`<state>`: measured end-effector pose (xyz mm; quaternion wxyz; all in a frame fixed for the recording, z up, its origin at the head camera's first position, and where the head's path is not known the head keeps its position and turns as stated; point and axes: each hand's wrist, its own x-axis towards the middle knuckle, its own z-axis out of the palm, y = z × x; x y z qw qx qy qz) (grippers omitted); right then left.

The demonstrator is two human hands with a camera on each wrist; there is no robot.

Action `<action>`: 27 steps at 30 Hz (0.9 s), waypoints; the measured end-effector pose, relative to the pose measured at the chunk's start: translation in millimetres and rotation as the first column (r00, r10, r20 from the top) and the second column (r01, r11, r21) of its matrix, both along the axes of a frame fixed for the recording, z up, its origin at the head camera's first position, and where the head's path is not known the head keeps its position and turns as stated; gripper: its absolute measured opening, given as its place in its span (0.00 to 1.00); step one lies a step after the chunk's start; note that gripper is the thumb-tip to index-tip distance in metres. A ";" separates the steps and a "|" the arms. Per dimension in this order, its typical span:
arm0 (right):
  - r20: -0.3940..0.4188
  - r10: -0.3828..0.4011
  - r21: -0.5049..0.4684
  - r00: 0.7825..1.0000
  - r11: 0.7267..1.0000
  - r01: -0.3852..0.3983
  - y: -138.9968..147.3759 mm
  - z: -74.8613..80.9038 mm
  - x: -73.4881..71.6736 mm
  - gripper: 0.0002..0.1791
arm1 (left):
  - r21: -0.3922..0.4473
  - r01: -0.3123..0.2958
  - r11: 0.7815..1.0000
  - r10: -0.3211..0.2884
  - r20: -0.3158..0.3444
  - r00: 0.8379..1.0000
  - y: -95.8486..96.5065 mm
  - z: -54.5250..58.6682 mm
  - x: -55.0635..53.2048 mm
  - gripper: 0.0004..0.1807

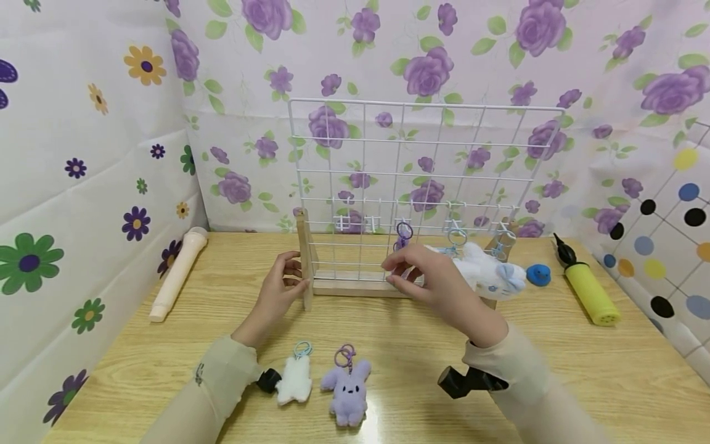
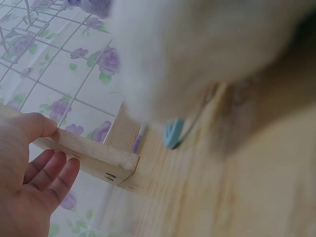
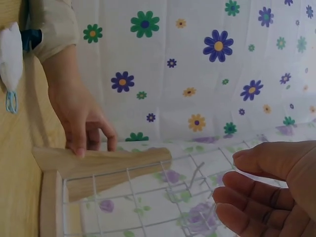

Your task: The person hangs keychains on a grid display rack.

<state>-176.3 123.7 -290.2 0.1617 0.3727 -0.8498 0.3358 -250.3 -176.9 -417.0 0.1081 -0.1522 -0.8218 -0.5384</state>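
A white wire grid (image 1: 364, 140) stands in a wooden base, with several small hooks on its lower part. My left hand (image 1: 280, 287) grips the left wooden side post (image 1: 304, 246), thumb on one face and fingers on the other. In front of the grid my right hand (image 1: 435, 277) hovers with loosely bent fingers; the right wrist view shows nothing between thumb and fingers. Just behind it a purple ring with a clasp (image 1: 400, 242) hangs from a hook; whatever is below is hidden. A white plush with a blue bow (image 1: 482, 274) hangs at the right, partly covered by the right hand.
On the table lie a white plush keychain (image 1: 295, 380) and a purple bunny keychain (image 1: 349, 394). A pale tube-shaped object (image 1: 179, 274) lies at left. At right are a small blue figure (image 1: 538, 275) and a yellow hand pump (image 1: 590, 293). Flowered cloth hangs behind.
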 end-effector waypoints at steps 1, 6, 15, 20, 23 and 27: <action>0.004 0.003 0.000 1.000 1.000 -0.003 -1.5 -3.2 1.2 0.08 | 0.003 0.001 1.000 -0.001 0.004 1.000 -0.2 -0.5 -0.4 0.31; 0.065 0.047 -0.003 0.997 0.999 -0.047 -8.7 -20.2 5.2 0.08 | 0.002 0.008 1.000 -0.008 0.010 1.000 -0.7 -2.2 -2.0 0.31; 0.140 0.106 -0.005 0.984 0.994 -0.107 -21.3 -49.1 6.8 0.07 | 0.004 0.004 1.000 -0.005 0.007 1.000 -0.8 -0.5 -0.3 0.31; 0.185 0.099 0.030 0.978 0.994 -0.106 -28.4 -66.9 6.4 0.06 | -0.001 0.011 1.000 -0.011 -0.001 1.000 -1.1 -1.3 -0.9 0.31; 0.214 0.099 0.052 0.972 0.992 -0.113 -32.8 -76.7 6.1 0.06 | 0.001 0.009 1.000 -0.009 -0.001 1.000 -0.8 -1.1 -0.4 0.31; 0.243 0.107 0.077 0.964 0.989 -0.129 -38.0 -86.7 4.4 0.05 | 0.004 0.006 1.000 -0.006 0.005 1.000 -0.5 -0.1 0.7 0.31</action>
